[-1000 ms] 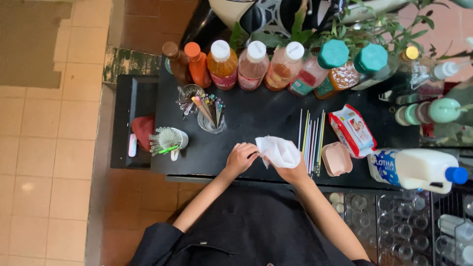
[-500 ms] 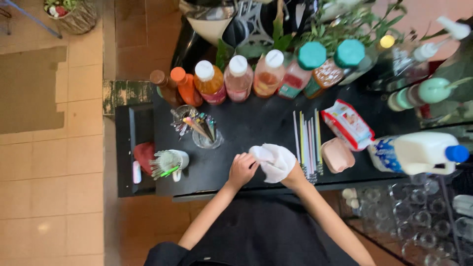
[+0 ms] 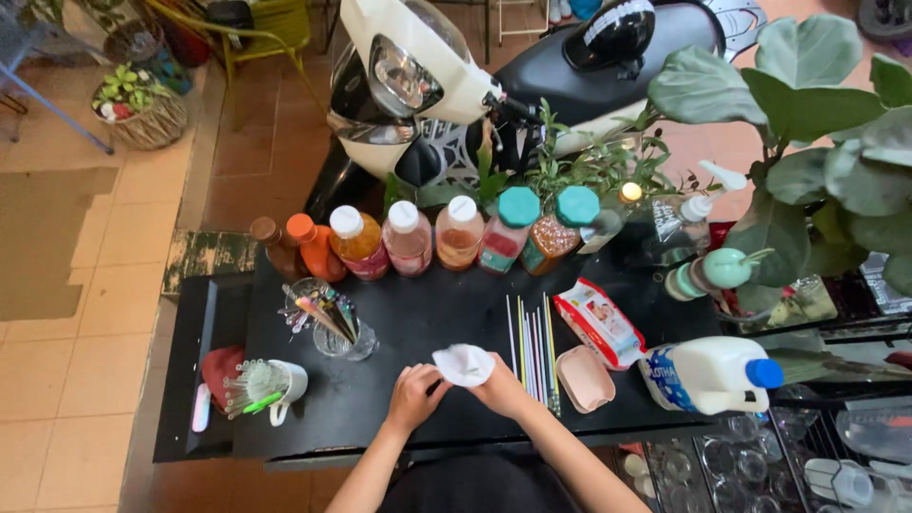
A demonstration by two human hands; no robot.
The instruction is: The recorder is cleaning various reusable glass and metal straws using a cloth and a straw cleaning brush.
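A crumpled white wipe [image 3: 464, 364] is pinched between both my hands over the black counter [image 3: 427, 323]. My right hand [image 3: 503, 388] grips its right side and my left hand [image 3: 414, 395] holds its lower left edge. Several long thin straws [image 3: 532, 347] lie side by side just right of my right hand. A small pink tray [image 3: 585, 377] rests beyond them, and a red and white wipes packet [image 3: 598, 321] lies behind it.
A row of capped bottles [image 3: 408, 237] lines the counter's back edge. A glass of straws [image 3: 332, 323] and a white mug of straws [image 3: 271, 385] stand on the left. A white jug with blue cap [image 3: 712, 373] lies on the right. A scooter [image 3: 456, 85] and potted plants [image 3: 817, 114] stand behind.
The camera has tilted up, so the scooter and plants have come into view. Both hands have stayed on the white wipe, which looks more bunched up.
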